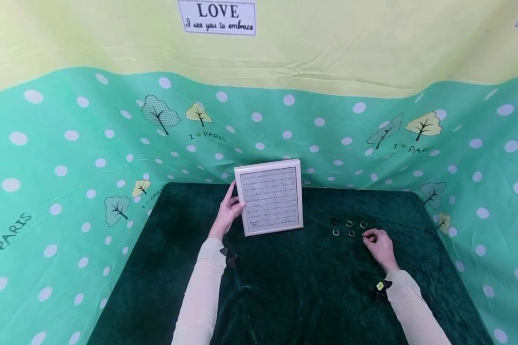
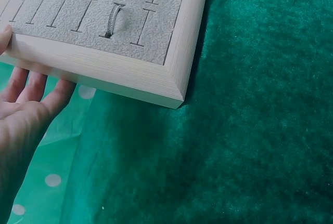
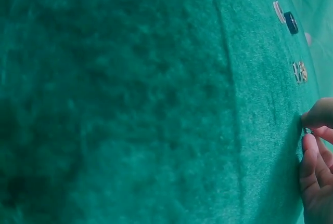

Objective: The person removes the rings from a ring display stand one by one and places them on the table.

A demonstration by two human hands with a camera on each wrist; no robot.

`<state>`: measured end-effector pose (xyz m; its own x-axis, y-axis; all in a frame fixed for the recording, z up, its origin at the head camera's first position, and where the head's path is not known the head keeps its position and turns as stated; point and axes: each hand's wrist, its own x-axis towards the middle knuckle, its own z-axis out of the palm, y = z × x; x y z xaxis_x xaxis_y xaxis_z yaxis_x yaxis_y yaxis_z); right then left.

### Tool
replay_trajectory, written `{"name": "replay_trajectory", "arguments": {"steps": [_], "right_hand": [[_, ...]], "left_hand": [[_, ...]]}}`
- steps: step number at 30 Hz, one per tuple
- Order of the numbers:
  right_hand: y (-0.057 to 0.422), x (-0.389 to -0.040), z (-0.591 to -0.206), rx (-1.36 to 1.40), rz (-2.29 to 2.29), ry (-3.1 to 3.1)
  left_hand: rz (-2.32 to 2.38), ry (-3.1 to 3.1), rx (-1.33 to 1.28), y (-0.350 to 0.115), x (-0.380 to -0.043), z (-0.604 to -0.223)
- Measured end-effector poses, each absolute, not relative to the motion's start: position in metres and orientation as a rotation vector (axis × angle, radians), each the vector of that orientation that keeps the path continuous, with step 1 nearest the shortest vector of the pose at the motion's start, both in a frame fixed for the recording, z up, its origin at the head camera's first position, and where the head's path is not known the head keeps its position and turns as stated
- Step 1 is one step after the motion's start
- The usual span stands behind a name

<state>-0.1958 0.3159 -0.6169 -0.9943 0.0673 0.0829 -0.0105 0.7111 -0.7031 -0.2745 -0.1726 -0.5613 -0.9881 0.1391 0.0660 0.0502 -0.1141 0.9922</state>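
Note:
A ring display tray (image 1: 269, 199) with a pale wooden frame and rows of slots in grey padding stands tilted up at the back of the table. My left hand (image 1: 228, 213) grips its left edge, thumb on the front and fingers behind, as the left wrist view shows. One silver-coloured ring (image 2: 112, 20) sits in a slot of the corner row. Over on the right, my right hand (image 1: 380, 247) pinches a small ring (image 3: 308, 130) at the cloth, mostly hidden by the fingertips. Beside it lie several loose rings, among them a black ring (image 3: 291, 22) and a silver ring (image 1: 351, 233).
Dark green velvety cloth (image 1: 285, 287) covers the table. A green and yellow printed curtain (image 1: 259, 120) hangs right behind the table and along both sides. Both wrists carry small dark camera mounts.

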Motion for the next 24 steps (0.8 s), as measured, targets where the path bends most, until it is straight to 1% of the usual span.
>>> {"name": "replay_trajectory", "arguments": {"steps": [6, 11, 17, 24], "right_hand": [[0.311, -0.193, -0.619, -0.038, 1.127, -2.719], [0.297, -0.191, -0.617, -0.099, 1.147, -2.653], [0.268, -0.19, -0.611, -0.084, 1.239, -2.606], [0.23, -0.194, -0.606, -0.012, 1.349, -2.566]], "left_hand": [[2.292, 2.052, 0.222, -0.172, -0.276, -0.562], [2.297, 2.041, 0.231, -0.172, -0.277, -0.564], [2.296, 2.015, 0.212, -0.173, -0.276, -0.561], [2.285, 1.988, 0.256, -0.173, -0.268, -0.544]]}}
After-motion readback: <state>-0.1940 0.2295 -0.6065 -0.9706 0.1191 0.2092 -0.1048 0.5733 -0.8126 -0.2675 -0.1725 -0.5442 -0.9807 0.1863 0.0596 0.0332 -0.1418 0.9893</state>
